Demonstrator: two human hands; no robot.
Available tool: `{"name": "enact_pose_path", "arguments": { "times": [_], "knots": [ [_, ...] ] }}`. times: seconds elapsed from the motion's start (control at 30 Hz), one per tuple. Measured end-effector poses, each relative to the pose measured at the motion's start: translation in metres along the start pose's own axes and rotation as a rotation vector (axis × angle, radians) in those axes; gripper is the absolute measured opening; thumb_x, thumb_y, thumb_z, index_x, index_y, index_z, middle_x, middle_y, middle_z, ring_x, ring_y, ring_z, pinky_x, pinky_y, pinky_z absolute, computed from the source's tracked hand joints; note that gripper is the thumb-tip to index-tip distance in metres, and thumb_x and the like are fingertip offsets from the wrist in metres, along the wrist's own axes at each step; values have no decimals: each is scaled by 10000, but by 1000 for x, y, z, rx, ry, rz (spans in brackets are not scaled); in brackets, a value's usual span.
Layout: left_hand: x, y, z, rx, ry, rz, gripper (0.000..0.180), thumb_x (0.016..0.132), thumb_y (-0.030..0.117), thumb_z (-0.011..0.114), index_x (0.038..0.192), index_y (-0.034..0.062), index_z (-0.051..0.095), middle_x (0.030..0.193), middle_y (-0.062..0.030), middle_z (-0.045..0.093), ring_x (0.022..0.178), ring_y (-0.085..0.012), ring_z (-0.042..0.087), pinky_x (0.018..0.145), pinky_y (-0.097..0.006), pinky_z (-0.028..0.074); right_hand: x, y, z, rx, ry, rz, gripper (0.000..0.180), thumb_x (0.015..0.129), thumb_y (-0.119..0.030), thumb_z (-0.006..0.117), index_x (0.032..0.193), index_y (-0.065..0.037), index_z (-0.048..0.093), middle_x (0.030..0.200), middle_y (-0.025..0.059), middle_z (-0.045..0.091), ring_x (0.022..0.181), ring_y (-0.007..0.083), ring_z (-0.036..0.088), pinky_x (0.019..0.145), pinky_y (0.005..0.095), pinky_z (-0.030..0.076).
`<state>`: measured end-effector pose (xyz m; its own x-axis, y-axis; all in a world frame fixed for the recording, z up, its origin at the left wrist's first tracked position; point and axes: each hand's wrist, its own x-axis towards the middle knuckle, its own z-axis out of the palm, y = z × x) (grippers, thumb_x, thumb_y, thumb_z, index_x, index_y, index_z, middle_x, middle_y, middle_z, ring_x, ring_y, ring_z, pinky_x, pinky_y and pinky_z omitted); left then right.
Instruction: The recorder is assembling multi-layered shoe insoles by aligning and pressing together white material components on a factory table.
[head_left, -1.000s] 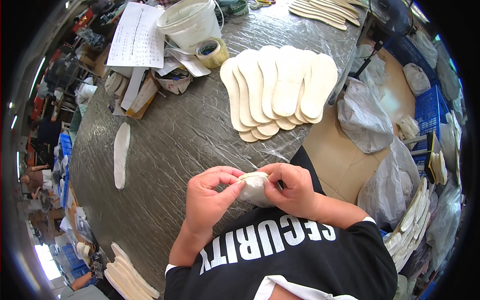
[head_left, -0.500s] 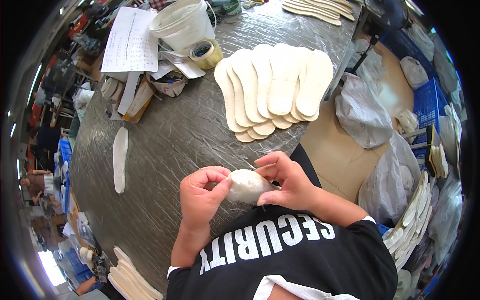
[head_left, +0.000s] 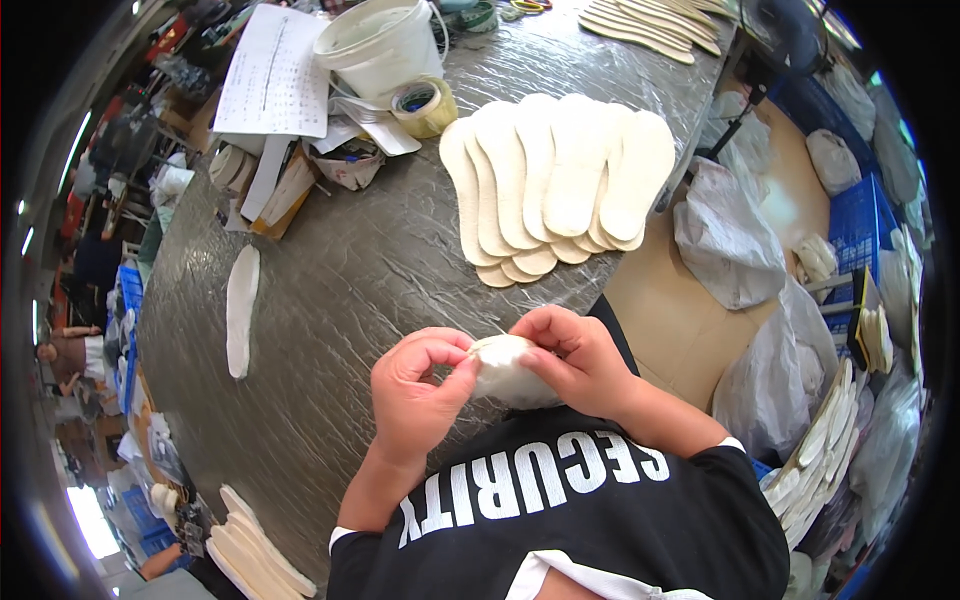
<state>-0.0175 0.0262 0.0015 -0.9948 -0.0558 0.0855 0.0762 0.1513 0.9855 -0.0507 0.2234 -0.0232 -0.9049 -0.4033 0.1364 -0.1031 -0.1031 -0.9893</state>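
Close in front of my chest, a white insole (head_left: 508, 376) is held nearly end-on, its near part curving down toward my shirt. My left hand (head_left: 420, 388) pinches its left edge between thumb and fingers. At its right edge, my right hand (head_left: 578, 362) has thumb and index finger closed on the rim. Beyond my hands lies a fanned, overlapping group of cream insoles (head_left: 575, 185) on the dark table (head_left: 340, 270). A single white insole (head_left: 241, 312) rests alone to the left. The underside of the held insole is hidden.
At the back left stand a white bucket (head_left: 375, 50), a tape roll (head_left: 424, 106) and a written sheet (head_left: 275, 75). More insoles lie at the far right (head_left: 660, 22) and lower left (head_left: 258, 550). Plastic bags (head_left: 728, 235) and a blue crate (head_left: 858, 225) stand beyond the table's right edge.
My right hand has gone from spread fingers beside the insole to a pinch on its rim. The insole has tilted slightly, and the view has shifted a little.
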Motion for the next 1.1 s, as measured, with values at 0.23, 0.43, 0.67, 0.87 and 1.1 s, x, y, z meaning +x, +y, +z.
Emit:
{"name": "enact_pose_path", "arguments": {
  "times": [0.23, 0.43, 0.67, 0.87, 1.1],
  "knots": [
    [1, 11, 8, 137, -107, 183, 88, 799, -60, 726, 819, -22, 650, 993, -119, 678, 861, -152, 644, 758, -267, 522, -3, 4, -8, -152, -16, -95, 174, 871, -8, 625, 1045, 11, 620, 806, 107, 677, 710, 151, 651, 656, 269, 506],
    [-4, 0, 10, -483, -197, 67, 190, 835, -37, 719, 984, -13, 603, 1061, -178, 686, 999, -186, 658, 889, -315, 529, 2, 13, -27, 175, -132, 23, 134, 915, 5, 556, 1037, -5, 611, 935, 7, 654, 866, 68, 587, 792, 240, 481],
    [5, 13, 10, -407, -261, -58, 224, 843, -48, 705, 1024, 6, 585, 1057, -133, 677, 1001, -163, 648, 892, -300, 528, 6, 20, -34, 280, -174, 8, 129, 946, -41, 553, 1062, 1, 591, 957, 18, 643, 879, 77, 580, 808, 241, 472],
    [10, 5, 21, -263, -148, 20, 195, 851, -2, 703, 1018, 3, 603, 920, -52, 661, 843, -104, 648, 789, -247, 540, 9, 15, -31, 214, -159, -15, 142, 955, -97, 584, 1055, 5, 591, 957, 16, 636, 877, 77, 576, 796, 236, 470],
    [35, -12, 27, -573, -79, -199, 149, 861, -17, 679, 1004, -30, 641, 881, -51, 673, 762, -87, 637, 714, -218, 537, 88, 3, -55, 150, -465, 569, 216, 944, -74, 554, 1125, 24, 620, 917, 30, 667, 792, 79, 629, 699, 241, 519]
  ]
}}
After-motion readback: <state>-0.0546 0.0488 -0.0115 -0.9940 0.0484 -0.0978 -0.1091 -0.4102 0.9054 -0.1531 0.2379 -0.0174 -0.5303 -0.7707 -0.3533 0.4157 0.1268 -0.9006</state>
